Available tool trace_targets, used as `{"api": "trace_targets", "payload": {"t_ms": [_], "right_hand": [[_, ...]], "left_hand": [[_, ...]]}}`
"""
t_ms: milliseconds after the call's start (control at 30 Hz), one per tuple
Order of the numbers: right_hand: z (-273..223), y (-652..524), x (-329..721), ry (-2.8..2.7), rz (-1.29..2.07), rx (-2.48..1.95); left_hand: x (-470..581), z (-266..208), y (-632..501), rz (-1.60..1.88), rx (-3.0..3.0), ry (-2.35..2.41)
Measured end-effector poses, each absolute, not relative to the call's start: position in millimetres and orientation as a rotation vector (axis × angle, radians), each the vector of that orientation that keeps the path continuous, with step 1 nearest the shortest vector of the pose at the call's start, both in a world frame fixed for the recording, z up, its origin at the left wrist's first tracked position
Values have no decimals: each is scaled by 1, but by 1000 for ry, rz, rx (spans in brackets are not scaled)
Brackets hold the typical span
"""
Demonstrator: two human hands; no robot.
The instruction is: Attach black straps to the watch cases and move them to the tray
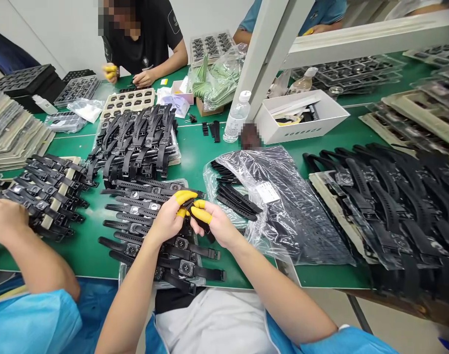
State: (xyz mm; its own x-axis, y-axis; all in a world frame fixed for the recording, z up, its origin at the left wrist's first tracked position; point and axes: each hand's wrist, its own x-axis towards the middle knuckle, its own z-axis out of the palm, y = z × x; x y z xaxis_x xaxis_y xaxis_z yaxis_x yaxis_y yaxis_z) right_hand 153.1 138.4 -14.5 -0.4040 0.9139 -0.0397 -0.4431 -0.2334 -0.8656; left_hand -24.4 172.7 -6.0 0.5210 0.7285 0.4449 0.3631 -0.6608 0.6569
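My left hand (168, 219) and my right hand (220, 223), with yellow finger cots on several fingertips, meet above the table. Between them they pinch a black watch strap (188, 204), mostly hidden by the fingers; whether a watch case is attached I cannot tell. Just beneath and to the left lies a tray of smartwatches (186, 268) with black straps, laid in rows, their round sensor backs facing up. To the right of my hands, loose black straps (237, 201) stick out of a clear plastic bag (298, 206) packed with more of them.
Stacked watch trays stand at the back left (135, 142) and at the right (379, 196). A water bottle (237, 118) and a white box (301, 118) stand beside a white post (264, 64). A co-worker's arm (43, 246) rests at the left; another person (143, 44) works opposite.
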Motion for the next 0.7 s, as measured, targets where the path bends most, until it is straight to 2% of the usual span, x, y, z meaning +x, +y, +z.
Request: {"api": "trace_targets", "payload": {"t_ms": [333, 700], "right_hand": [[-14, 140, 157, -923, 1824, -728], [-13, 143, 162, -793, 1886, -781]], "left_hand": [[-19, -8, 171, 1027, 2221, 904], [-25, -6, 163, 886, 2241, 955]]}}
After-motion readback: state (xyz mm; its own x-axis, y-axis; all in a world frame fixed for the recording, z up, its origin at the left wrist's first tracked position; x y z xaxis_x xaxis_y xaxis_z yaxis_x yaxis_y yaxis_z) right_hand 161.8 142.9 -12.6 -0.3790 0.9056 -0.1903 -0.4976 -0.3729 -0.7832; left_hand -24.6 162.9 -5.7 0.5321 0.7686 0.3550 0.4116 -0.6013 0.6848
